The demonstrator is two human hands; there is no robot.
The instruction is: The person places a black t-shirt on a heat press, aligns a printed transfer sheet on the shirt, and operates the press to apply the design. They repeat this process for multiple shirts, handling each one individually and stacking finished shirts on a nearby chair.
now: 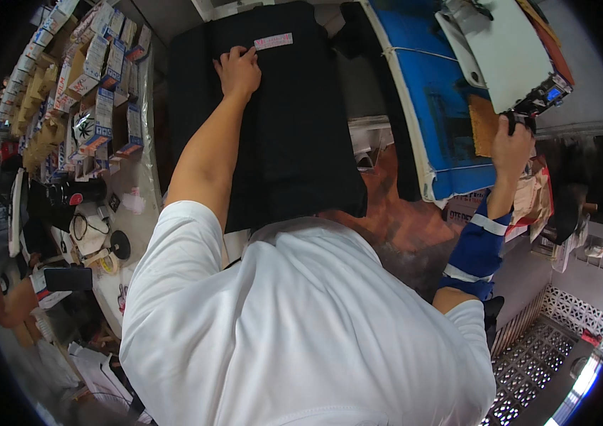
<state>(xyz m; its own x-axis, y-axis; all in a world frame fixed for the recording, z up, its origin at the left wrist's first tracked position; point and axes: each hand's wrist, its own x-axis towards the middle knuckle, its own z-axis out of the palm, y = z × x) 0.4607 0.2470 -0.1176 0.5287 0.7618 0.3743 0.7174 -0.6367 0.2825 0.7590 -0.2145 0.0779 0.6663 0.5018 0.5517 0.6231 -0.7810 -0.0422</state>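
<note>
Black cloth [294, 135] lies spread out in front of me. On its far part rests a small white strip with red printing [273, 42]. My left hand [241, 73] is stretched out over the cloth, fingers apart, with a fingertip at the strip's left end. Far to the right, my right hand [513, 148] is wrapped round a black handle [518, 122]. Next to that handle is a black control box with a small blue display [553, 93], at the edge of a pale flat plate [511, 46]. The palm side of my right hand is hidden.
A blue padded surface [443, 99] with a white border stands right of the cloth, with an orange-brown pad [484, 126] on it. Stacked small boxes [95, 106] fill the left side. A dark phone-like slab [68, 279] and a brown paper bag [534, 195] are farther out.
</note>
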